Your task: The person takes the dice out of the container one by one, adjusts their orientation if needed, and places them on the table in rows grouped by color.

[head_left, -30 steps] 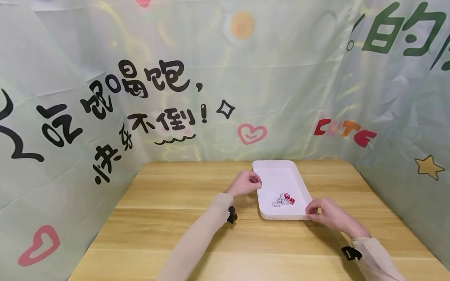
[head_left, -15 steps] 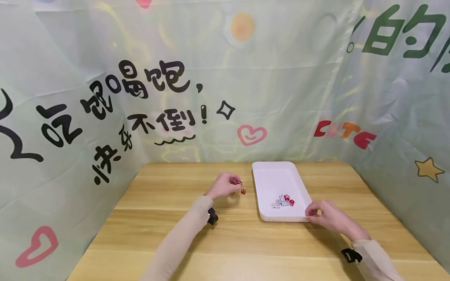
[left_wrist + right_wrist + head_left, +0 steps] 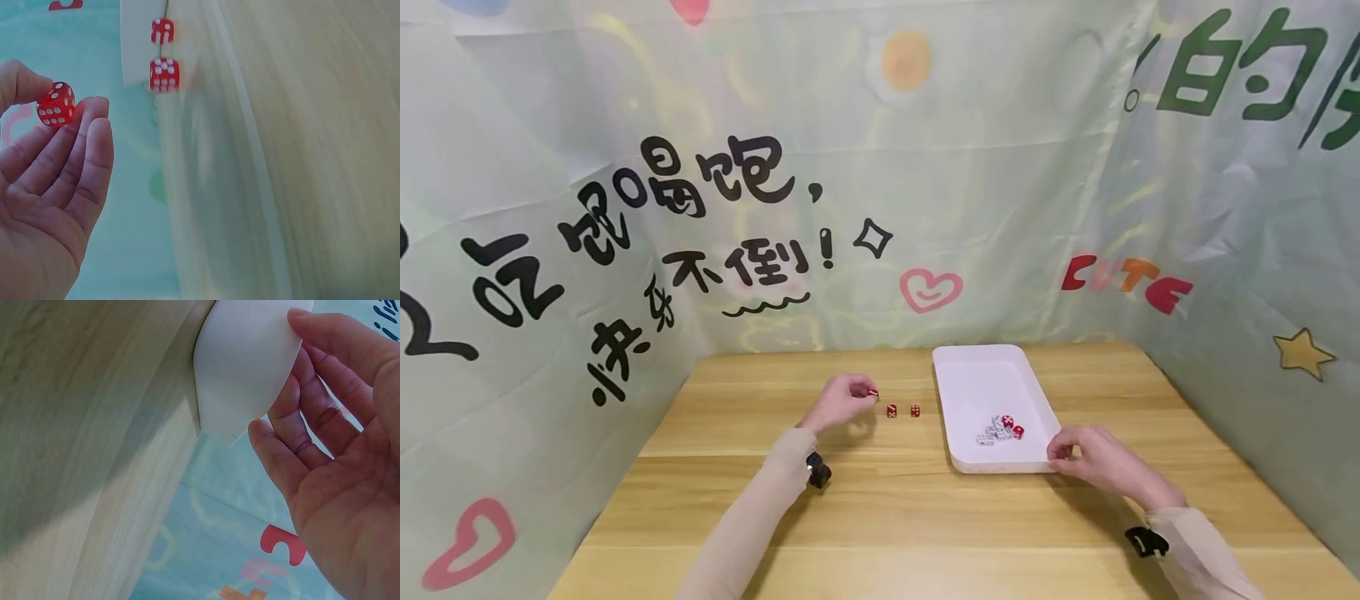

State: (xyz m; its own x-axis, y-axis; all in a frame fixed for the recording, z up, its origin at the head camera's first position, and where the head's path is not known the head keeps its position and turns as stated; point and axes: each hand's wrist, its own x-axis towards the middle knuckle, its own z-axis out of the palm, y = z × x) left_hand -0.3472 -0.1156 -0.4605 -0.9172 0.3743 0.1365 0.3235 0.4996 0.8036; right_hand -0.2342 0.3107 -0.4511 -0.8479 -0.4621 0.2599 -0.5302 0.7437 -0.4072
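Between thumb and fingertips, my left hand [image 3: 840,400] pinches a red die [image 3: 56,105] with white dots, held above the table. Just to its right, two more red dice stand in a row on the wood, the nearer one [image 3: 891,411] and the farther one [image 3: 915,411]. A white rectangular tray [image 3: 977,375] lies right of them. My right hand [image 3: 1101,458] grips the tray's near right corner, thumb and fingers at the rim in the right wrist view. Inside the tray, a small heap of whitish dice [image 3: 992,433] touches two red dice [image 3: 1018,432].
The wooden table [image 3: 850,517] runs back to a printed cloth wall [image 3: 820,167] with lettering and hearts. Another cloth wall [image 3: 1262,250] borders the table on the right.
My left hand has moved left from the tray's edge with the die, uncovering the two red dice on the table. My right hand stays at the tray corner.
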